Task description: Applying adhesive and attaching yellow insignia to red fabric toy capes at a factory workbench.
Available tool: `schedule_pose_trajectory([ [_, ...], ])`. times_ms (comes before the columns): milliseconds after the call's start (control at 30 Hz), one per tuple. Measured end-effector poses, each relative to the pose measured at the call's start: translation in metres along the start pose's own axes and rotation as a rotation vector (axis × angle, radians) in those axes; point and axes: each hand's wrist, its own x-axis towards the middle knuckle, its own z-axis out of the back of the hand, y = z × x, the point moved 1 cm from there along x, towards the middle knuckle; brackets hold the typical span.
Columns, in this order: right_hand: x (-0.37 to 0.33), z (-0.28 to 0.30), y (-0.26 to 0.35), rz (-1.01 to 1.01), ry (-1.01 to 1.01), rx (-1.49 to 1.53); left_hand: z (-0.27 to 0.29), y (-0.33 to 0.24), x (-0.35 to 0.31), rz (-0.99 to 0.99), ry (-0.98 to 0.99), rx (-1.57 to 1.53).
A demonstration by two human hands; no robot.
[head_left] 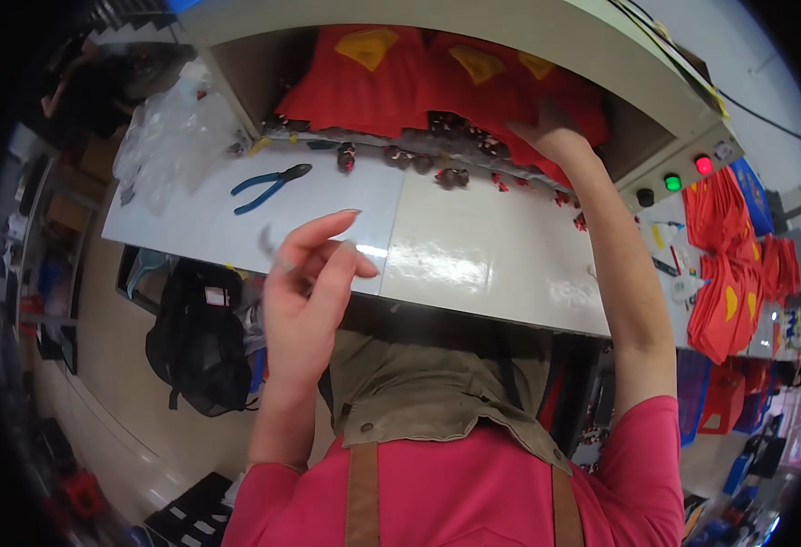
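- Red cloth pieces (364, 91) with yellow patches, lying side by side inside the beige box (633, 64), lower edges toward its open front.
- Right hand (554, 137), stretched into the right part of the box, against the red cloth; fingers reaching forward and somewhat blurred, so cannot tell whether pinching the cloth or only resting on it.
- Left hand (314, 278), raised in front of the left half of the box, near the front edge of the white table (473, 242); fingers loosely bent, with a gap to the thumb.
- Small dark-brown things (347, 157) with red and whitish bits, in a loose row along the front of the box; too small to tell their kind.
- Pliers (273, 188) with blue handles, handles apart, lying on the table before the left corner of the box.
- Clear plastic bags (173, 137), crumpled, to the left of the box.
- Red button (703, 164), green button (673, 182) and black knob (645, 197), on the right end of the box.
- More red cloth (719, 310), in piles, to the right of the box.
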Motion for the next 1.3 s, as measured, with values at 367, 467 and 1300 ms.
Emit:
schedule_pose_trajectory([
  [367,0.021,0.019,-0.014,-0.492,0.177,2.034,0.001,0.067,0.072,0.120,0.153,-0.070],
  [467,-0.007,0.026,-0.027,-0.206,0.403,2.280,-0.011,0.066,0.101,0.144,0.171,-0.104],
  [1300,-0.276,-0.001,0.006,-0.293,0.328,1.933,-0.068,0.070,0.021,0.636,0.163,-0.080],
])
